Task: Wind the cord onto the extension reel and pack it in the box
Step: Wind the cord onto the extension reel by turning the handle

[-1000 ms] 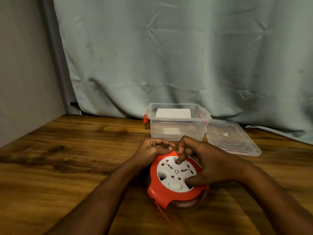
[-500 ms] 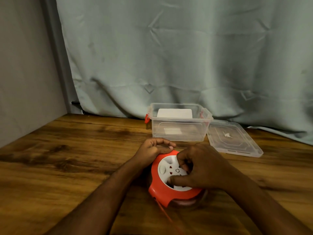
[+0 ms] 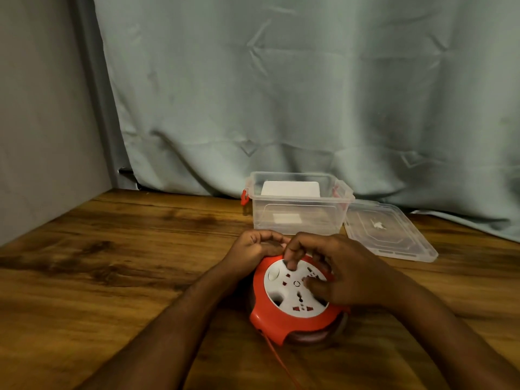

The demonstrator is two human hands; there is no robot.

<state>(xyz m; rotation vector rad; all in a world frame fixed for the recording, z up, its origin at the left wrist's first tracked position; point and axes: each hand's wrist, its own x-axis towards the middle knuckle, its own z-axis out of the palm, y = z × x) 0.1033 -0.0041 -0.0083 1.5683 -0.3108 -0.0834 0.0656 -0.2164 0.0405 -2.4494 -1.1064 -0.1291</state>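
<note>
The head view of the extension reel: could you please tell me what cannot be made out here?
- Cord: the bottom edge of the head view cuts it off, so its remaining length and plug are unseen.
- Extension reel: the right hand covers part of its socket face; the wound cord beneath is blurred.
- Left hand: its fingers curl at the reel's far rim, contact hidden.
- Box: white contents unidentifiable.

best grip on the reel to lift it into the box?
Probably the orange reel by its orange rim, two hands from opposite sides: it lies flat, wide and round. The right hand works the white face; the cord trails toward the camera, so finish winding first.
</note>
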